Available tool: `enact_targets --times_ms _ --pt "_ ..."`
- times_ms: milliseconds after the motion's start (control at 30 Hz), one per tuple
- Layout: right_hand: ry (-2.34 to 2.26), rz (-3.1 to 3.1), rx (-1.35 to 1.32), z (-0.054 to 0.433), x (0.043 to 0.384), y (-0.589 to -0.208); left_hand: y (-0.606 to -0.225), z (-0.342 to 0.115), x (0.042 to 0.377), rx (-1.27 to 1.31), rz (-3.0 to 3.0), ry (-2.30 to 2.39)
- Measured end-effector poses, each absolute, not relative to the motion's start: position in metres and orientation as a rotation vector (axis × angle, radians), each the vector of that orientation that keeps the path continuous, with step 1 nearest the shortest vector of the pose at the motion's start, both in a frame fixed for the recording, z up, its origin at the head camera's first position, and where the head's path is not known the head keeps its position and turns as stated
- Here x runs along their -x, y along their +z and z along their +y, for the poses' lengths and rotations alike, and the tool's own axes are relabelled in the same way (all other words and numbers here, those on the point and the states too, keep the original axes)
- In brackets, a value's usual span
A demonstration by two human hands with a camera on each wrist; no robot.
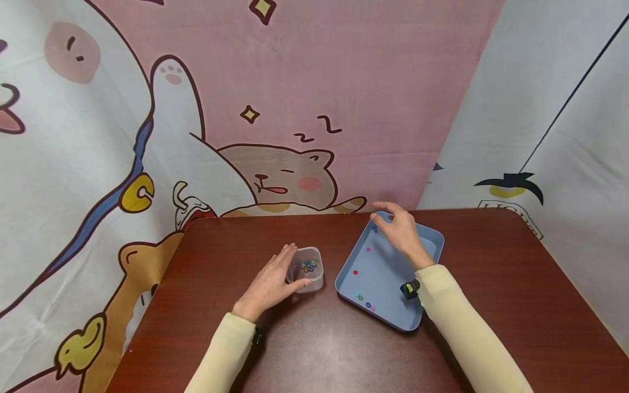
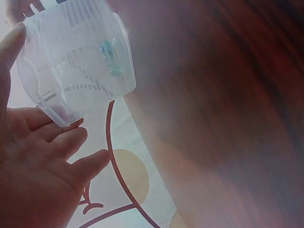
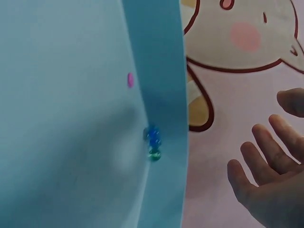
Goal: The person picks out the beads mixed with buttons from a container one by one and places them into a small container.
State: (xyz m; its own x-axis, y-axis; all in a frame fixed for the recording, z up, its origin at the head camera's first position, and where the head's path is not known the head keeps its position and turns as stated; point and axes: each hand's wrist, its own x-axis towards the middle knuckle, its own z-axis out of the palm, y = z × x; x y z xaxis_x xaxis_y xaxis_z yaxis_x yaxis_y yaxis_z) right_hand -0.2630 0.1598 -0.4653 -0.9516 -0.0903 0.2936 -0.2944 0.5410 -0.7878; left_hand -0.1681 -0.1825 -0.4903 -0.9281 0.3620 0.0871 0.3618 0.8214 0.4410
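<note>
My left hand [image 1: 269, 284] is at the left side of a small clear plastic container [image 1: 315, 279], its fingers fairly straight along the side and the thumb across the near edge. Several blue and green glass-like beads [image 1: 308, 266] lie inside. In the left wrist view the container [image 2: 90, 71] stands between thumb and fingers. My right hand [image 1: 400, 232] hovers above the far left corner of a blue tray [image 1: 388, 273], thumb and fingers apart. In the right wrist view, blue and green beads [image 3: 153, 142] sit against the tray wall, and the right hand [image 3: 275, 161] holds nothing visible.
A pink bead [image 1: 368, 249] and a red bead [image 1: 355, 272] lie in the tray, with several more beads [image 1: 361, 298] near its front left edge. Everything stands on a brown wooden table [image 1: 314, 349]. Behind it hangs a cartoon-printed cloth [image 1: 383, 98].
</note>
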Motion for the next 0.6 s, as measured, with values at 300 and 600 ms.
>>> enact_targets --times_ms 300,600 --pt "1.337 -2.738 -0.253 0.173 0.275 -0.476 -0.49 -0.183 0.168 -0.6 2.997 0.734" --pt "1.397 -2.867 -0.201 0.18 0.285 -0.485 -0.491 -0.183 0.168 -0.588 2.995 0.731"
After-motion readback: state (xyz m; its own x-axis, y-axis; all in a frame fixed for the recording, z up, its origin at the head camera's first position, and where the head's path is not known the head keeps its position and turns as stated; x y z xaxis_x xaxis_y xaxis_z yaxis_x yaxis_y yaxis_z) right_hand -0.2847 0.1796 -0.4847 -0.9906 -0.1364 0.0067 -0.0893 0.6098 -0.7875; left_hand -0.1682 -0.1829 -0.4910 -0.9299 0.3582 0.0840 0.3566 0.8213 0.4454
